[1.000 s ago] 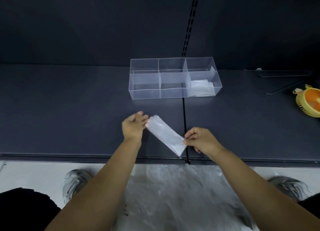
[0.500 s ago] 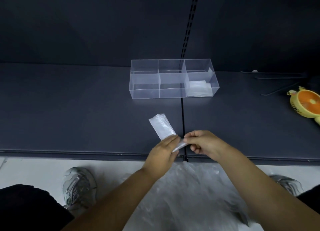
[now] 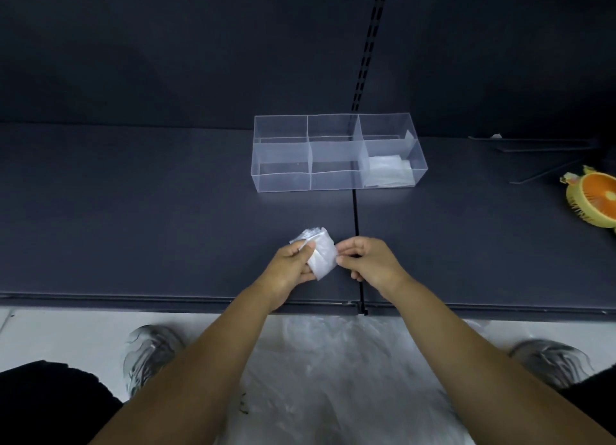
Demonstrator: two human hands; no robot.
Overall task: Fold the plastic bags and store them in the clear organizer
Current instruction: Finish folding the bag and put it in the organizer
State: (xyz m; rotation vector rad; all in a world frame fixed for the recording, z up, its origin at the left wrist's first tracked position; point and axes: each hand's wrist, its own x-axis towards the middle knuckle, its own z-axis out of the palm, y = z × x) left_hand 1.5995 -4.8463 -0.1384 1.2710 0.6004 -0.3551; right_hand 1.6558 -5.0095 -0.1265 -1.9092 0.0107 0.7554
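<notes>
1. Shelf (image 3: 133,211): one dark surface carrying the work, with a black seam (image 3: 355,211) running from near to far just right of centre.
2. Clear organizer (image 3: 283,181): one, sitting toward the far side of the shelf and straddling the seam. It is showing six compartments in two rows of three.
3. Stored bags (image 3: 386,171): a flat white stack lying in the near right compartment; how many it holds cannot be counted.
4. Fan (image 3: 596,199): one, orange and yellow, lying at the far right edge, well apart from the organizer.
5. Thin dark rods (image 3: 540,177): several lying on the shelf between the organizer and the fan.
6. Folded bag (image 3: 322,256): one small white packet, being held just above the near part of the shelf, left of the seam. Nothing is standing between it and the organizer.
7. Left hand (image 3: 291,266): fingers and thumb are curling round the packet's left side, gripping it.
8. Right hand (image 3: 370,261): fingertips are pinching the packet's right edge.
9. Loose plastic (image 3: 333,378): a crumpled clear heap lying on the floor below the shelf edge, between two grey shoes (image 3: 150,348).
</notes>
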